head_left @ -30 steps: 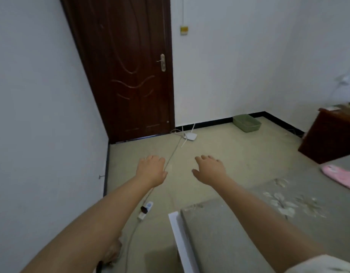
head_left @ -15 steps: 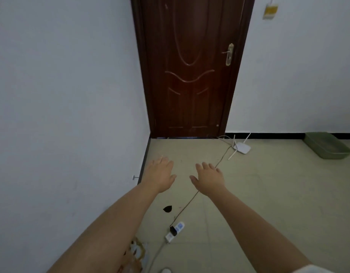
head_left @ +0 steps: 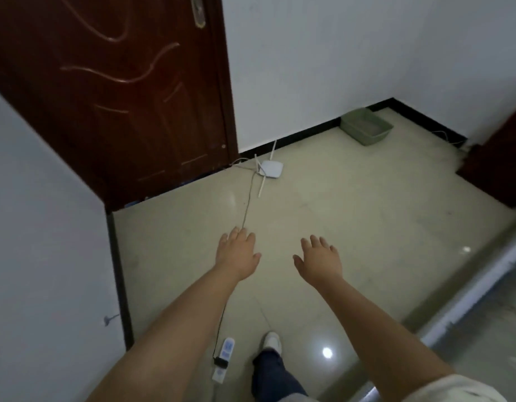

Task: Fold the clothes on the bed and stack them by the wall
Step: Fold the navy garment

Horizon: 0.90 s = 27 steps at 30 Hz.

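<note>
My left hand [head_left: 237, 255] and my right hand [head_left: 320, 261] are stretched out side by side over the floor, palms down, fingers straight, holding nothing. Only the edge of the bed [head_left: 480, 288] shows as a pale frame along the right side, with grey bedding at the lower right corner. No clothes are in view.
A dark wooden door [head_left: 111, 91] stands shut at the upper left. A white router [head_left: 270, 169] with its cable lies by the door. A power strip [head_left: 223, 359] is near my foot [head_left: 271, 342]. A green tray [head_left: 366, 126] sits by the far wall, a dark cabinet [head_left: 500, 158] at right.
The view has swung right and tilted down: the door moved to the upper left, the bed edge came back in at the right, and my foot appeared. Both hands stay open and empty.
</note>
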Each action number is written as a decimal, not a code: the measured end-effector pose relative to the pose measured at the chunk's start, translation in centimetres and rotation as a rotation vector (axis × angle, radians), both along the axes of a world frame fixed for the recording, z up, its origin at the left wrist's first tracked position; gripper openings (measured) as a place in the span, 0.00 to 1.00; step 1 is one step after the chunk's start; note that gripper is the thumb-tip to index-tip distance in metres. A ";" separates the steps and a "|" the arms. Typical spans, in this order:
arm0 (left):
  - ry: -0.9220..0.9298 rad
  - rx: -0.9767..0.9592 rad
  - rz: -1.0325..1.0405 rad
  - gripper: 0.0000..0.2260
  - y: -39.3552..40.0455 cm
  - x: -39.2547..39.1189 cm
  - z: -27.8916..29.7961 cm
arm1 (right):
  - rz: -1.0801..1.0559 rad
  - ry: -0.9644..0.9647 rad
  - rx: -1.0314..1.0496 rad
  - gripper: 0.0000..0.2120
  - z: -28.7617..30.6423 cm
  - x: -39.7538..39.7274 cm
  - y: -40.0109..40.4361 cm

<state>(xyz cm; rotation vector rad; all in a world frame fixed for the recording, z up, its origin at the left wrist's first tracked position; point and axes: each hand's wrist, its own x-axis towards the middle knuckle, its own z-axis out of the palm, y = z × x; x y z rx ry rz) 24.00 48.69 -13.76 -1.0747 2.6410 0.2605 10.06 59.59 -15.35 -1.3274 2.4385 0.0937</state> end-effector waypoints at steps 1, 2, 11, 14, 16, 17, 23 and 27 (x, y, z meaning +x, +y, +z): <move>0.006 0.004 -0.033 0.25 -1.0 -2.4 -0.1 | -0.040 0.003 0.008 0.25 -0.1 -2.2 -0.4; 0.009 0.006 -0.069 0.25 -2.0 -5.1 -0.1 | -0.081 0.007 0.010 0.25 -0.1 -4.5 -1.0; 0.062 -0.034 -0.330 0.26 -9.4 -32.1 1.3 | -0.273 0.026 -0.055 0.24 0.6 -27.4 -5.8; 0.070 -0.051 -0.419 0.26 -9.8 -40.2 1.4 | -0.375 0.019 -0.051 0.24 0.9 -34.2 -4.7; 0.062 -0.059 -0.493 0.26 -9.6 -45.8 1.5 | -0.422 0.033 -0.032 0.24 0.8 -38.8 -3.5; 0.056 -0.069 -0.539 0.26 -9.3 -48.7 1.4 | -0.444 0.038 -0.023 0.25 0.8 -41.0 -2.7; 0.045 -0.124 -0.845 0.23 -5.4 -68.6 0.8 | -0.771 0.067 -0.012 0.23 0.0 -55.6 3.9; 0.019 -0.125 -1.087 0.21 -0.3 -83.1 0.6 | -1.048 0.056 0.029 0.21 0.1 -64.7 10.3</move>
